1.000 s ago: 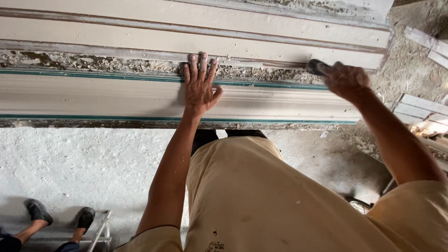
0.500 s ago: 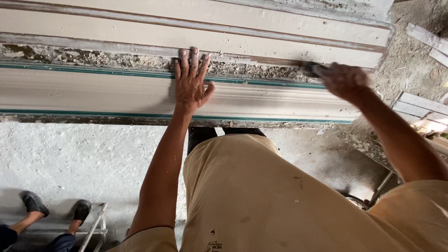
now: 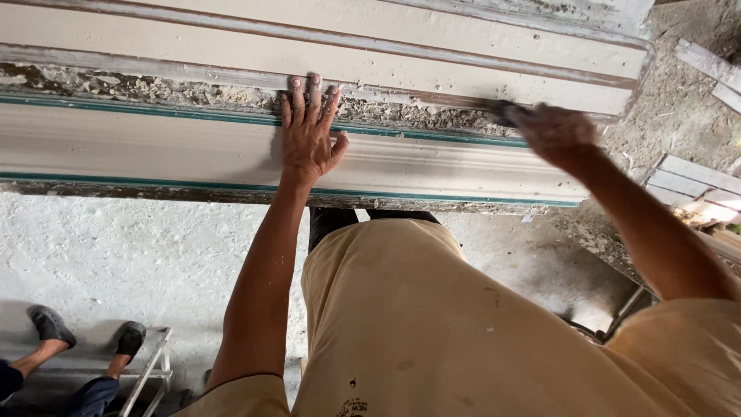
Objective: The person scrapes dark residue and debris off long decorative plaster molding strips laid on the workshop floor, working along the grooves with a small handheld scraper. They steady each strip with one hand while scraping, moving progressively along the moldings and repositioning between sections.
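On moulding (image 3: 432, 166) | left hand (image 3: 307, 139) flat | right hand (image 3: 557, 131) grips one tool (image 3: 502, 112)

Two long mouldings lie side by side across the floor in front of you, the far moulding (image 3: 463, 69) behind the near moulding (image 3: 154, 147). Your left hand (image 3: 309, 135) rests flat on the near one. Your right hand (image 3: 556, 131), to its right, holds a tool (image 3: 502, 112) in the rubble-filled gap (image 3: 193, 94) between them. Another person's feet (image 3: 85, 333) rest on a stand (image 3: 150, 363) at lower left.

Cream plaster moulding (image 3: 170, 147) edged with thin teal lines, speckled grey-white floor (image 3: 116, 247), and paint-flecked tan clothes (image 3: 432, 324).
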